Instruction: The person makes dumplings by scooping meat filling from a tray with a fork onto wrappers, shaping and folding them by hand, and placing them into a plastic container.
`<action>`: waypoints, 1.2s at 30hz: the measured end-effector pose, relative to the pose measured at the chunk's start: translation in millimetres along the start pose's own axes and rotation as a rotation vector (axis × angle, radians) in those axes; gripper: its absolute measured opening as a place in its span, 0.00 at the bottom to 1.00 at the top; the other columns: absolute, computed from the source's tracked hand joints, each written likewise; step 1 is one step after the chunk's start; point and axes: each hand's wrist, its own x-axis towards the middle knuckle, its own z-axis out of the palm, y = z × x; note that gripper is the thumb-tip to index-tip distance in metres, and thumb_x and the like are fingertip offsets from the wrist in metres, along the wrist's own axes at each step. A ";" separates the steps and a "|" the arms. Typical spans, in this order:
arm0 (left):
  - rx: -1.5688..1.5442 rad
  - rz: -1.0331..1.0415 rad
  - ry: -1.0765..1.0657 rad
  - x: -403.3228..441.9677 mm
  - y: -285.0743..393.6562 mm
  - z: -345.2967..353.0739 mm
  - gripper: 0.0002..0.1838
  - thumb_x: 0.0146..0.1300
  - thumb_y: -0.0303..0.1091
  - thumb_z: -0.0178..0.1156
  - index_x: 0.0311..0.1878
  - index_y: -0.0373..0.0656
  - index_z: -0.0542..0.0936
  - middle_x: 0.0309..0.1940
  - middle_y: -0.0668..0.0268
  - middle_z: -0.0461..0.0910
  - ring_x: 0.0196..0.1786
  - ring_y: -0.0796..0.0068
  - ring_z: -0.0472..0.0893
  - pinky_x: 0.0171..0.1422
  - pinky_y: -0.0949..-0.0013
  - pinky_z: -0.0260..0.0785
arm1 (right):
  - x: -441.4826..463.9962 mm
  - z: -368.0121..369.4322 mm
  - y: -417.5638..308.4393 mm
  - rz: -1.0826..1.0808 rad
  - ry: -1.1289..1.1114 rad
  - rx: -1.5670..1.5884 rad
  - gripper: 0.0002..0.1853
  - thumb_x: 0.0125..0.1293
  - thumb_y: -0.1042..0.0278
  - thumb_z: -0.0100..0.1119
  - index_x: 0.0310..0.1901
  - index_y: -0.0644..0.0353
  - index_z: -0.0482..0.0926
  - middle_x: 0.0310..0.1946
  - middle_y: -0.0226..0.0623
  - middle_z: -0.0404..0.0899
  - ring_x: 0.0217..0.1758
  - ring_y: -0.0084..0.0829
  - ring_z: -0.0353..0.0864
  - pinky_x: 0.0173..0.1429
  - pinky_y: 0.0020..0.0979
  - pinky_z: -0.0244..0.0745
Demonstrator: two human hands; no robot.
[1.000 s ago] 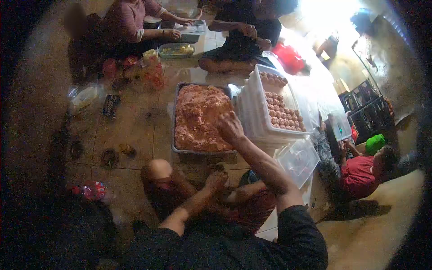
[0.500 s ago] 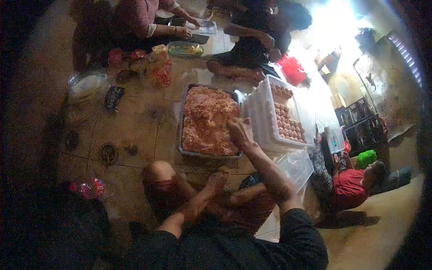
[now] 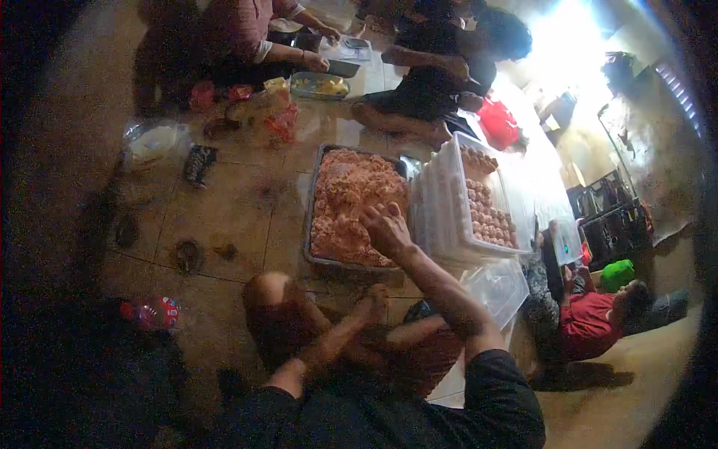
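Note:
A grey tray (image 3: pixel 310 239) on the tiled floor holds a large mass of pink minced mixture (image 3: pixel 348 191). My right hand (image 3: pixel 389 230) is over the right part of the mixture, its fingers curled and partly apart; whether anything is between them is too small to tell. Near my crossed legs, below the tray, is my left hand (image 3: pixel 369 303), dark and blurred, so its fingers cannot be made out. Right of the tray stands a stack of white plastic boxes (image 3: pixel 441 202), the top one with rows of round pink balls (image 3: pixel 490 217).
A clear lid (image 3: pixel 497 288) lies below the boxes. Two people (image 3: pixel 247 37) (image 3: pixel 441 71) sit beyond the tray, near a dish (image 3: pixel 320 86) and red bags (image 3: pixel 283 122). A person in red (image 3: pixel 591 325) is at the right. At left are a black packet (image 3: pixel 200 165) and a bottle (image 3: pixel 158 313).
The view has shifted, so the tray and boxes appear farther right and slightly lower. My right hand has moved left over the mixture, from the tray's right edge.

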 end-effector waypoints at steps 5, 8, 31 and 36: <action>-0.121 0.020 -0.048 -2.7 -2.3 -0.8 0.27 0.66 0.46 0.63 0.65 0.44 0.76 0.59 0.57 0.78 0.60 0.60 0.77 0.62 0.54 0.72 | 34.8 -116.9 6.7 0.231 -0.188 0.273 0.07 0.60 0.75 0.60 0.40 0.55 0.77 0.44 0.39 0.80 0.51 0.42 0.81 0.63 0.54 0.63; -0.271 0.056 -0.067 -2.2 -3.3 -7.1 0.29 0.65 0.48 0.65 0.65 0.43 0.75 0.61 0.57 0.77 0.63 0.60 0.76 0.66 0.54 0.71 | 10.1 -62.8 9.0 0.094 -0.028 0.372 0.08 0.62 0.72 0.61 0.43 0.56 0.79 0.46 0.38 0.81 0.55 0.43 0.80 0.61 0.56 0.64; -2.306 0.304 0.393 -27.8 111.0 -246.9 0.50 0.65 0.72 0.53 0.66 0.26 0.70 0.66 0.39 0.72 0.69 0.41 0.71 0.74 0.42 0.63 | -78.5 -179.0 -95.9 0.661 0.275 1.012 0.17 0.59 0.83 0.59 0.50 0.61 0.82 0.37 0.43 0.77 0.40 0.45 0.80 0.45 0.37 0.77; -2.318 0.225 0.327 -45.2 98.0 -249.9 0.50 0.69 0.73 0.44 0.65 0.26 0.72 0.59 0.44 0.77 0.62 0.46 0.76 0.66 0.48 0.71 | -81.1 -204.6 -83.7 0.574 0.006 1.022 0.13 0.59 0.80 0.61 0.46 0.61 0.82 0.37 0.45 0.77 0.41 0.50 0.80 0.44 0.41 0.77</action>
